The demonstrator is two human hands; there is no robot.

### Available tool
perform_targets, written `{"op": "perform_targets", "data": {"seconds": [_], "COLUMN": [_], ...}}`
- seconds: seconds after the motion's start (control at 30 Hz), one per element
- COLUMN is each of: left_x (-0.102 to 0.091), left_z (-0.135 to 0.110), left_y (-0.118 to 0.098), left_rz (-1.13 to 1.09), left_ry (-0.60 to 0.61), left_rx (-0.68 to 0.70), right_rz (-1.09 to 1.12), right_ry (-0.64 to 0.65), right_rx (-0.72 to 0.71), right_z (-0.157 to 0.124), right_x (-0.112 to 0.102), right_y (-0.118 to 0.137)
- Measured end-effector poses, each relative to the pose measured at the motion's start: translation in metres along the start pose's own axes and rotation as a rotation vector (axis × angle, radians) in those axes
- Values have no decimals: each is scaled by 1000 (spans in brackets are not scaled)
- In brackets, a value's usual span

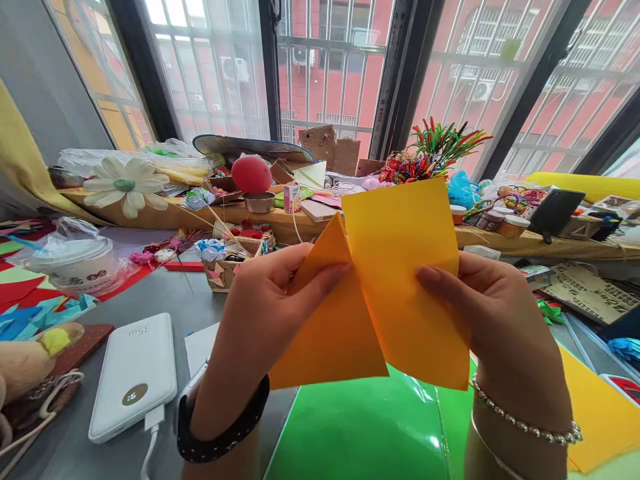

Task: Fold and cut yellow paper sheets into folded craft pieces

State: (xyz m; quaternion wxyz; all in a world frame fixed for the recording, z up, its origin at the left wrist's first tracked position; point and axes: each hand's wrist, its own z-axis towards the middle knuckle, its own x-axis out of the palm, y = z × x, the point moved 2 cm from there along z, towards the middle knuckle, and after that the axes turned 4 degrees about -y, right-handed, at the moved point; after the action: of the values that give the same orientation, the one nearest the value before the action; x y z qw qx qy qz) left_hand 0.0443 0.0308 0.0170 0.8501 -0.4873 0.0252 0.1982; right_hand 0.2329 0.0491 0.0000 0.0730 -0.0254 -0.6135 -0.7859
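Observation:
Orange-yellow paper is held up in front of me in two parts. My left hand (280,300) pinches the left part (330,333), which is tilted and comes to a peak at its top. Between thumb and fingers, my right hand (493,300) grips the right part (400,267), a flat, nearly upright rectangle. The inner edges touch or overlap near my left thumb tip and spread apart above and below it. Whether the two parts are still joined there I cannot tell. Below them lies a shiny green sheet (350,433) on the grey table.
A white power bank (135,377) with a cable plugged in lies at left, near a lidded plastic cup (73,263). More orange paper (600,413) lies at right. A crowded ledge (185,217) under the window bears a red balloon (251,175) and a phone (555,213).

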Motion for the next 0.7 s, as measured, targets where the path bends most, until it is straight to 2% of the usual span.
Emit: {"op": "perform_targets", "data": {"seconds": [0.23, 0.7], "left_x": [1, 1], "left_z": [-6, -6], "left_y": [-8, -8], "left_rz": [41, 105], "left_ry": [-120, -156], "left_rx": [0, 128], "right_rz": [42, 50], "right_ry": [46, 20], "right_rx": [29, -1], "right_z": [2, 7], "right_x": [-3, 2], "right_y": [-8, -8]}}
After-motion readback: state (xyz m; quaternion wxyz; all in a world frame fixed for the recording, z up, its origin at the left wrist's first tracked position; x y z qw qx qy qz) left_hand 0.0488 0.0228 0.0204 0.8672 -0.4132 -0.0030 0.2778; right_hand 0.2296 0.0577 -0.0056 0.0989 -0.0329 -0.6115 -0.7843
